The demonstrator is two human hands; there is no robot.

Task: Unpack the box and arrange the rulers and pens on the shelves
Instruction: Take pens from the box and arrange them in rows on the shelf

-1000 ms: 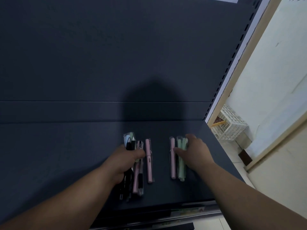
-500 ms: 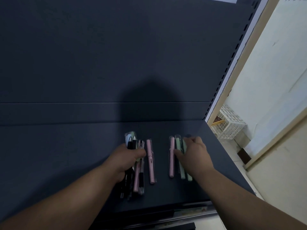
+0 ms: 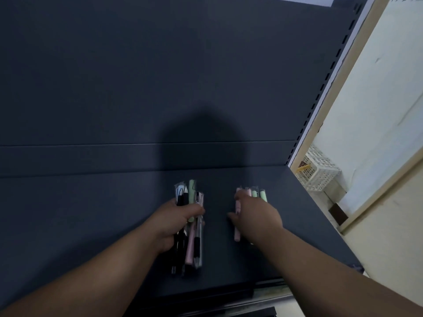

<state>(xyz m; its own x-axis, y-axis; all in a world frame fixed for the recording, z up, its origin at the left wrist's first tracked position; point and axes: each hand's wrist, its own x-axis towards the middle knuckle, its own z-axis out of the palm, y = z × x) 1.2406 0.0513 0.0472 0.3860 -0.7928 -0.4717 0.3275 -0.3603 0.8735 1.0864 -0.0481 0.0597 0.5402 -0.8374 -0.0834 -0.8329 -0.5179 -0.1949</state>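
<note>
Charcoal-grey shelf point(image 3: 91, 225) lies under both hands, with a back panel point(image 3: 137, 76) of the same colour rising beyond them. The left hand point(image 3: 174, 223) is clenched around a bundle of pens point(image 3: 192, 243): black, pale green and pink barrels, some in clear wrappers, their ends sticking out past the fist on both sides.

Just right of that bundle, with a bare strip of shelf between, the right hand point(image 3: 258, 216) rests palm down on a row of pens lying side by side. A pink pen point(image 3: 237, 234) shows at its thumb side, and two green pens point(image 3: 254, 193) poke out beyond the fingertips. I cannot tell whether this hand pinches the pink pen or only presses on it.

Further right, beyond the shelf's edge, a white plastic basket point(image 3: 320, 172) sits on the floor.
</note>
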